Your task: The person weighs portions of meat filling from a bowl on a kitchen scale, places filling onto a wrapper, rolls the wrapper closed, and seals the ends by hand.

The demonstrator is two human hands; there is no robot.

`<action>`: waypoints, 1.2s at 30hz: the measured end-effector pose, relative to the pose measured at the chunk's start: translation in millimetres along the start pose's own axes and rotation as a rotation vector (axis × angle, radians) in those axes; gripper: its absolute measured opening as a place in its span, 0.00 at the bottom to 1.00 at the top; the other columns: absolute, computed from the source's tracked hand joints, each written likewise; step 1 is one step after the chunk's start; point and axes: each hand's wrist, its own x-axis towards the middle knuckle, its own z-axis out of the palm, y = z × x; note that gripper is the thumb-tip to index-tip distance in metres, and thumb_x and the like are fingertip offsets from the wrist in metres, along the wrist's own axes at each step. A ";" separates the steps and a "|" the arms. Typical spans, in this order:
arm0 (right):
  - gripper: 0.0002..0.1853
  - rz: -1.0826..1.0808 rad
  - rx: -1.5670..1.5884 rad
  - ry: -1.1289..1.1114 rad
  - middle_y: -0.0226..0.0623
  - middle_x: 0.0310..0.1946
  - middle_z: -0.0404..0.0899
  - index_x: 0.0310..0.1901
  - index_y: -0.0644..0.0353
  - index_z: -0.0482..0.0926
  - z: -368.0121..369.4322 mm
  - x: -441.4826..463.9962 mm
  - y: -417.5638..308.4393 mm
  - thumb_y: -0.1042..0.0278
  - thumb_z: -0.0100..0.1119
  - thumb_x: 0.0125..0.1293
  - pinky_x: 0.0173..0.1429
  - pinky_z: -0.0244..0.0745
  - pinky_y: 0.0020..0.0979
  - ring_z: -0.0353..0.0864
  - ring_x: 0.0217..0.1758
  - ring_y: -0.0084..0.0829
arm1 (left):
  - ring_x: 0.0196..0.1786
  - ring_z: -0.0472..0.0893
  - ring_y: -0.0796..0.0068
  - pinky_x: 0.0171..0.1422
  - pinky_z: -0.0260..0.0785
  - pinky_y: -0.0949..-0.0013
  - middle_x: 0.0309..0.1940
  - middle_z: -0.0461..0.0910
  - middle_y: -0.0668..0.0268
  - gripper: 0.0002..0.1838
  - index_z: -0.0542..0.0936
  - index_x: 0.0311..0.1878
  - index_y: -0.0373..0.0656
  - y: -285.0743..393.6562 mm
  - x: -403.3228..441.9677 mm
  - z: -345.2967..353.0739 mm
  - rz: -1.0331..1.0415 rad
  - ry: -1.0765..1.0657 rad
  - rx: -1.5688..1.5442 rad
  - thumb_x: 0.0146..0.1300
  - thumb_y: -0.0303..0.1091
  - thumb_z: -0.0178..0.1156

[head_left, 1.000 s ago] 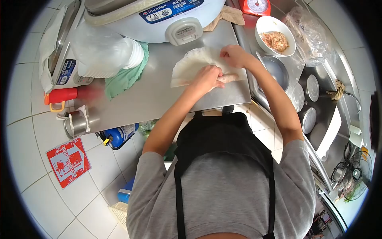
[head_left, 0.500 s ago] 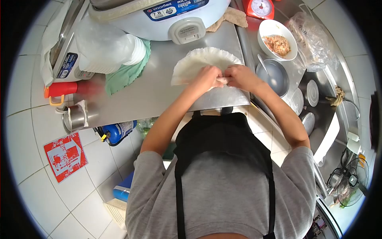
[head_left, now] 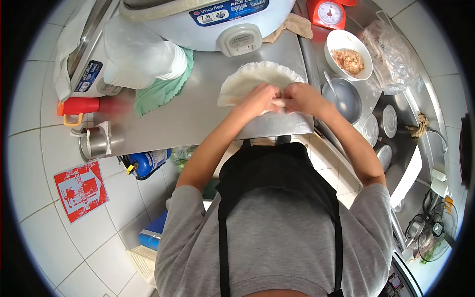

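Roll (head_left: 281, 102) sits at near side of pale thin sheets (head_left: 255, 78), close to front of steel bench (head_left: 198, 116). Grip: L hand (head_left: 262, 99) + R hand (head_left: 303, 98) both closed on it, approx. one per end, short bit showing btwn. Fingers hide most of it, so can't tell if ends are tucked or seam is shut. Main risk, my read: wrap looks thin, so squeezing too hard or pulling hands apart could tear it, contents (if any) out. Uneven pressure L vs R = lopsided or loose roll. Sheets lie right under/beside hands; sticky or damp ones could drag or crease w/ it. Also R forearm is near grey pan (head_left: 351, 110) w/ spoon (head_left: 330, 84) handle leaning over rim; wide elbow swing might knock spoon. Bowl (head_left: 341, 40) w/ chunky mix (head_left: 349, 62) is farther off, lower risk.
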 end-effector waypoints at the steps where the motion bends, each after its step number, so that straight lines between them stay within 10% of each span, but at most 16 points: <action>1: 0.13 -0.072 0.012 0.054 0.44 0.31 0.79 0.32 0.62 0.79 4.8 1.2 -3.5 0.71 0.70 0.43 0.47 0.73 0.40 0.79 0.42 0.45 | 0.42 0.79 0.57 0.46 0.70 0.61 0.36 0.80 0.56 0.20 0.80 0.38 0.37 -1.0 -3.5 -1.2 0.018 0.041 0.037 0.41 0.34 0.72; 36: 0.15 -0.091 0.094 0.116 0.43 0.31 0.81 0.30 0.61 0.79 38.6 50.6 -56.1 0.71 0.73 0.38 0.44 0.76 0.39 0.81 0.40 0.43 | 0.45 0.77 0.56 0.50 0.68 0.61 0.39 0.78 0.57 0.19 0.79 0.40 0.35 -46.4 -56.1 -35.2 -0.010 0.069 0.085 0.43 0.29 0.70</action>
